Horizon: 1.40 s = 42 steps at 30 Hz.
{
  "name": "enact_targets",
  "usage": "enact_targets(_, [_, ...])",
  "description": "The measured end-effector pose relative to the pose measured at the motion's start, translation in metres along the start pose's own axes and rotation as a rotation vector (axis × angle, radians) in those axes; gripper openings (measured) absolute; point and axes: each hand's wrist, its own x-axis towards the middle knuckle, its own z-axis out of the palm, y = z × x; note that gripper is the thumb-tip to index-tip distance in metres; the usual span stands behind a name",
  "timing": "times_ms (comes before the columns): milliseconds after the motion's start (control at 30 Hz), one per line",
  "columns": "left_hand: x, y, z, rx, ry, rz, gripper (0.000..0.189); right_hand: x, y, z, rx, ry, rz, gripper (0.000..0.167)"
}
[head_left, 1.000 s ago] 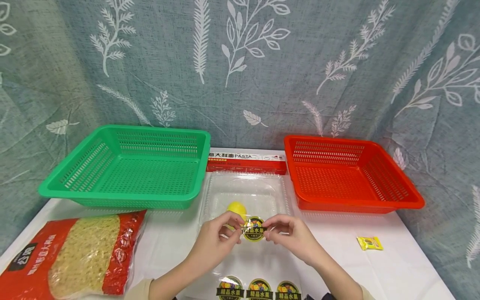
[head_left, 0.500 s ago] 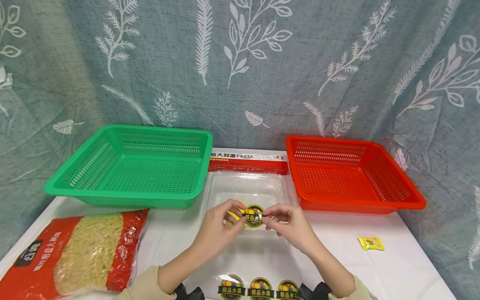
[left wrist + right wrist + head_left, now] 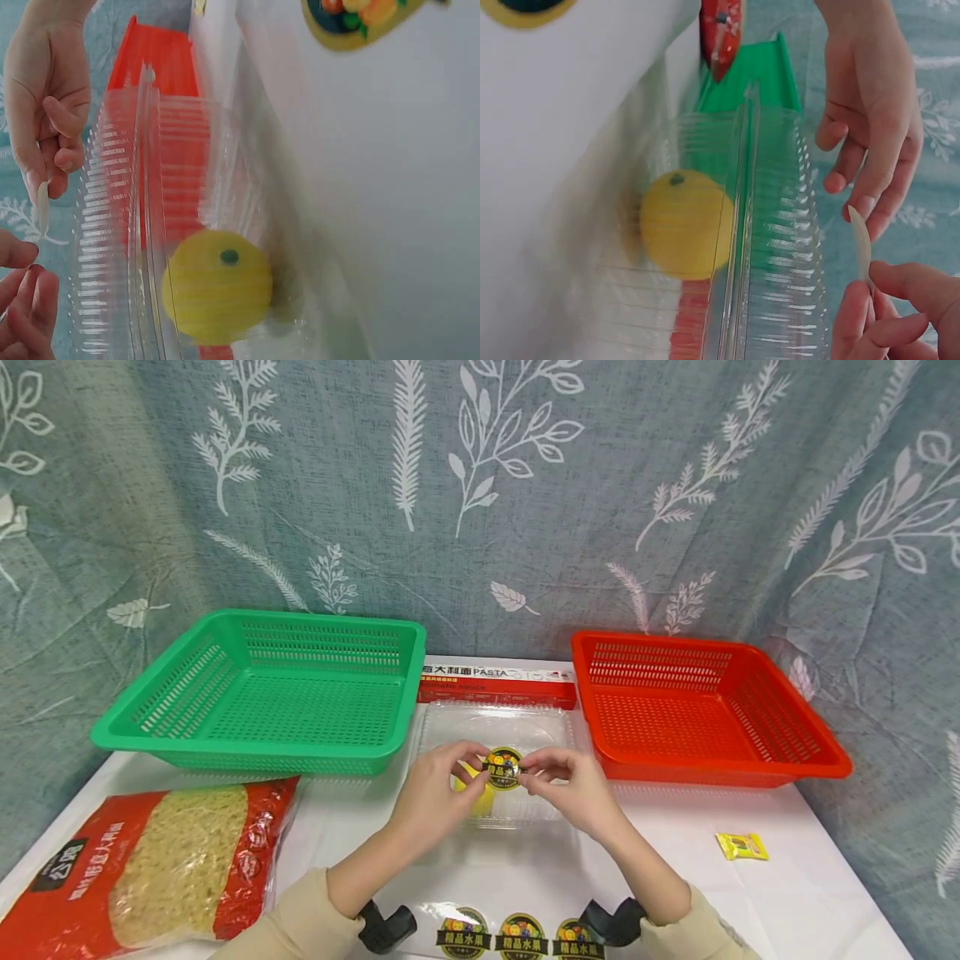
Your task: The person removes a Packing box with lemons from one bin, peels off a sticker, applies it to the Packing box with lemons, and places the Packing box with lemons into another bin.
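A round black-and-gold fruit sticker (image 3: 504, 770) is stretched between my two hands above a clear plastic clamshell box (image 3: 536, 727). My left hand (image 3: 431, 785) pinches its left edge with thumb and fingers. On the opposite edge, my right hand (image 3: 573, 789) pinches it the same way. In the right wrist view the sticker (image 3: 860, 244) appears edge-on, slightly bent, its pale back showing. The box is closed over a yellow round fruit (image 3: 217, 286) with a dark green spot, seen through the ribbed plastic. From the head view, the left fingers partly cover this fruit.
Three matching stickers (image 3: 521, 935) lie on a sheet at the near edge. A green basket (image 3: 255, 750) stands back left, a red basket (image 3: 712, 768) back right, a pasta box (image 3: 495, 685) between them. A pasta bag (image 3: 176, 864) lies left, a small yellow packet (image 3: 742, 846) right.
Both hands have carried the sticker forward, away from the body, until it overlaps the clamshell box in the head view. The black wrist straps have come into view.
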Motion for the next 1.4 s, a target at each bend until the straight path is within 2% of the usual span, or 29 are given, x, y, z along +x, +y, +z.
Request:
enact_targets(167, [0.007, -0.003, 0.001, 0.115, 0.019, 0.016, 0.018, 0.01, 0.003, 0.002, -0.016, 0.025, -0.023, 0.015])
enact_targets(267, [0.011, -0.005, 0.002, 0.153, 0.027, 0.01, 0.017, 0.015, 0.004, 0.004, -0.017, 0.042, -0.016, 0.015])
enact_targets(700, [0.019, -0.012, 0.009, 0.215, 0.012, -0.052, 0.018, 0.028, 0.01, 0.01, -0.144, 0.088, 0.025, 0.011])
enact_targets(1100, [0.02, -0.017, 0.016, 0.347, 0.024, -0.061, 0.017, 0.032, 0.012, 0.015, -0.191, 0.106, 0.027, 0.01])
enact_targets(1300, [0.021, -0.017, 0.017, 0.379, 0.013, -0.053, 0.018, 0.033, 0.013, 0.018, -0.212, 0.13, 0.014, 0.01])
enact_targets(1400, [0.021, -0.016, 0.017, 0.389, 0.014, -0.046, 0.018, 0.032, 0.012, 0.019, -0.265, 0.14, -0.005, 0.01])
